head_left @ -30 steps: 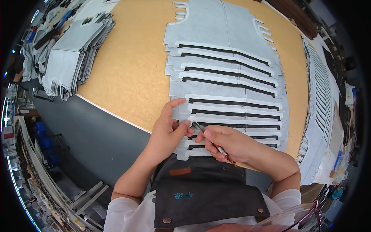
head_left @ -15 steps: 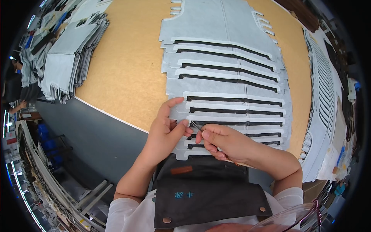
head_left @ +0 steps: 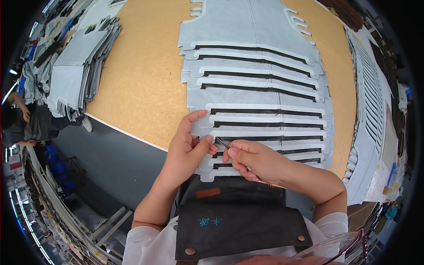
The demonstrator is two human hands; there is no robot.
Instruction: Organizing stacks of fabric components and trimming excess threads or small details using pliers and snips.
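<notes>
Light grey panels (head_left: 236, 98) lie overlapped in a row on the table before me, each with a pale-rimmed slot showing black. My left hand (head_left: 187, 148) is at the left end of a near panel, its thumb and curled fingers pinching the edge by the slot's corner. Its index finger stretches out over the panel beyond. My right hand (head_left: 254, 161) grips a thin, dark, pointed tool (head_left: 222, 143), the tip at that same slot corner beside my left thumb. The tool's exact kind is not clear, and my right fingers hide most of its handle.
A tan tabletop (head_left: 137, 75) carries a stack of grey panels (head_left: 73, 66) at the far left. More slotted panels (head_left: 369, 101) lie along the right. Past the table's left edge stands another person (head_left: 31, 121). A dark apron (head_left: 238, 232) hangs at my front.
The tool's tip has shifted slightly left at the slot corner, with both hands nearly in place. At the left, the other person has come further into view.
</notes>
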